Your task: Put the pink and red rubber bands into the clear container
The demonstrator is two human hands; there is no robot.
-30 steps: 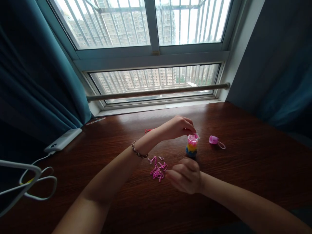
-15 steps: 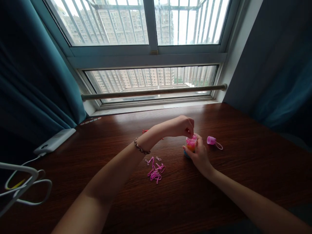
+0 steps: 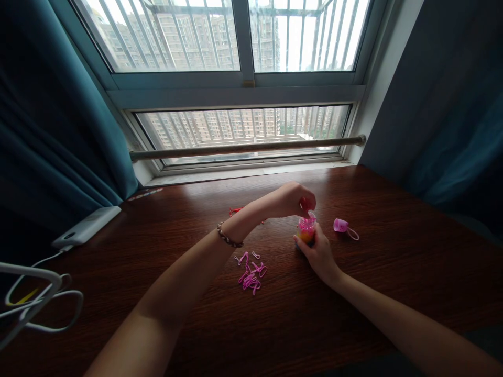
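Observation:
My right hand (image 3: 321, 255) is wrapped round a small clear jar (image 3: 306, 229) that stands on the table. Its contents show pink at the top, orange in the middle and dark bluish near the base. Just above the jar's mouth is my left hand (image 3: 297, 199), its fingers closed together around something small and red (image 3: 304, 202) whose shape is unclear. To the left lies a loose pile of pink pin-like plastic loops (image 3: 250, 277), several of them. Beyond my left wrist, red pieces (image 3: 234, 211) are partly hidden. A pink cap (image 3: 341, 225) with a loop lies right of the jar.
The brown wooden table (image 3: 188, 335) reaches to the window sill. A white power bank (image 3: 87, 226) with white cables (image 3: 51, 309) is at the left. A metal rail (image 3: 251, 150) crosses the window, and a blue curtain (image 3: 78, 115) hangs at the left.
My left hand has risen slightly off the jar's mouth, and red now shows at its fingers. The jar has shifted a little left and tilted slightly in my right hand.

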